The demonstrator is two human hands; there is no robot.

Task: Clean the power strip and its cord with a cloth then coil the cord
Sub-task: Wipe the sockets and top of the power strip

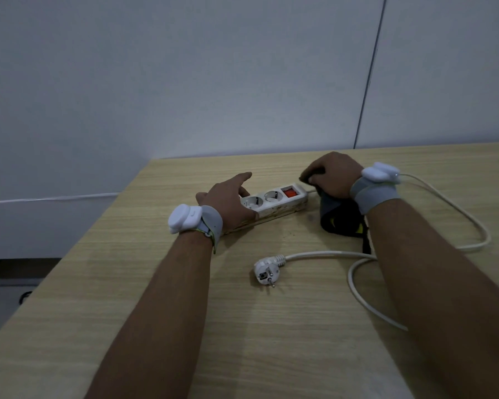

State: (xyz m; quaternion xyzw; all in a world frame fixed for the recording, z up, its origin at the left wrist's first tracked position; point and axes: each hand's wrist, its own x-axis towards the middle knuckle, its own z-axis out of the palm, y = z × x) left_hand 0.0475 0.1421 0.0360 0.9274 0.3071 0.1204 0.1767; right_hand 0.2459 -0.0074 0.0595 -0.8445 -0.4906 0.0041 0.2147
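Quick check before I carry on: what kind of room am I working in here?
Probably an office or meeting room, though little shows. A plain wood-grain table stands against bare grey wall panels with a vertical seam. On it lie only the power strip, its cord and a dark cloth.

This looks like an office or a plain meeting room rather than a home. A long table (185, 326) with a pale wood-grain laminate top fills the lower view, pushed close to a bare grey-white wall (185, 82) made of flat panels, with a dark vertical seam (369, 73) between two of them, up and beyond the gripping right hand (333, 175). Left of the table edge a dim, dark floor (9, 283) shows. The lighting is low and even.
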